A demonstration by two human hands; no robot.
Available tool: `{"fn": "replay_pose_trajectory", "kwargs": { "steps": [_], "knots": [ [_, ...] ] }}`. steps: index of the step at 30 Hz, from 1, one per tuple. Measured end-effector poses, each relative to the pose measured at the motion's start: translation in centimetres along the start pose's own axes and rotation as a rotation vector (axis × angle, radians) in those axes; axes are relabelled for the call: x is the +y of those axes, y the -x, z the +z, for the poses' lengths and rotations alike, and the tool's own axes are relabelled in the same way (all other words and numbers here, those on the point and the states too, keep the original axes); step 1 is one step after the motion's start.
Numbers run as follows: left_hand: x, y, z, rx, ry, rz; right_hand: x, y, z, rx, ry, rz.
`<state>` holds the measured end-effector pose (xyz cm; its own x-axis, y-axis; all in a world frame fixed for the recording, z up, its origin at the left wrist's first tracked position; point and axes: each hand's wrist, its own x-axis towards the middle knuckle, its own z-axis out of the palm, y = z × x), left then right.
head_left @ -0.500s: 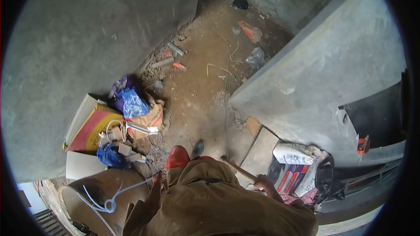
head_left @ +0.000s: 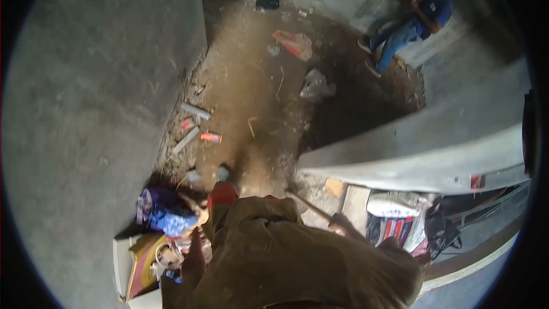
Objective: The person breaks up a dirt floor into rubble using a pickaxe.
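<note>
My right hand (head_left: 341,225) is wrapped around a wooden stick (head_left: 309,205), which points forward and left with its far end dark. My left hand (head_left: 197,239) hangs low at my left side, over the heap of bags and packaging. Its fingers are too blurred to read. Nearest to it are a blue-and-white plastic bag (head_left: 172,221) and a cardboard box (head_left: 140,266) with yellow and red print. My red-clad leg (head_left: 222,194) shows in front of my brown garment (head_left: 297,257).
Grey walls (head_left: 97,91) flank a dirt floor (head_left: 243,91) strewn with debris. A person (head_left: 409,28) in a blue shirt leans by the far wall. Plastic bags (head_left: 315,86) and a torn paper sack (head_left: 294,44) lie ahead. Several sacks (head_left: 394,205) stand at right.
I have moved forward along the passage, and the heap at left now sits closer to my side. The person at the far wall has come into view. The stick stays in my right hand.
</note>
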<state>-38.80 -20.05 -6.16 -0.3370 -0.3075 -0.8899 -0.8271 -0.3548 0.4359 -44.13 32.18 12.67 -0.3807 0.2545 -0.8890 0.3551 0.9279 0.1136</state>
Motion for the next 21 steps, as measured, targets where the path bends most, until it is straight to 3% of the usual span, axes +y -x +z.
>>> {"fn": "replay_pose_trajectory", "kwargs": {
  "steps": [2,4,5,6,8,10,11,14,17,20,21],
  "knots": [
    [6.6,-5.3,-0.1,-0.089,0.002,0.107,-2.3,-1.3,-2.3,0.142,0.026,-0.012],
    [15.9,-8.0,2.1,-0.081,-0.059,0.236,-4.9,-0.6,-5.7,0.027,-0.111,0.077],
    [21.9,-6.8,5.5,0.114,-0.139,0.343,-5.8,-0.8,-6.7,0.070,-0.069,0.054],
    [24.8,-13.7,5.6,-0.062,0.195,0.260,-6.9,-1.2,-7.8,0.055,-0.083,0.059],
    [33.2,-15.1,9.1,-0.212,-0.078,0.669,-8.6,-2.9,-10.2,0.039,-0.182,0.061],
    [41.9,-10.1,14.7,-0.233,-0.072,0.663,-10.9,-6.0,-12.5,0.052,-0.098,0.108],
    [44.4,-11.4,17.0,-0.270,-0.035,0.700,-11.9,-7.0,-14.5,0.035,-0.136,0.093],
    [50.4,-16.3,23.9,-0.198,-0.100,0.540,-12.5,-13.9,-17.3,0.079,-0.204,0.044],
    [51.4,-22.0,27.5,-0.276,-0.095,0.336,-11.3,-21.3,-20.3,0.059,-0.441,-0.205],
    [51.1,-23.6,29.3,-0.428,-0.001,0.092,-13.8,-24.6,-27.5,0.053,-0.341,-0.095],
    [53.7,-20.1,31.4,-0.305,0.005,-0.016,-14.9,-25.2,-30.6,0.052,-0.313,-0.070]
  ]
}}
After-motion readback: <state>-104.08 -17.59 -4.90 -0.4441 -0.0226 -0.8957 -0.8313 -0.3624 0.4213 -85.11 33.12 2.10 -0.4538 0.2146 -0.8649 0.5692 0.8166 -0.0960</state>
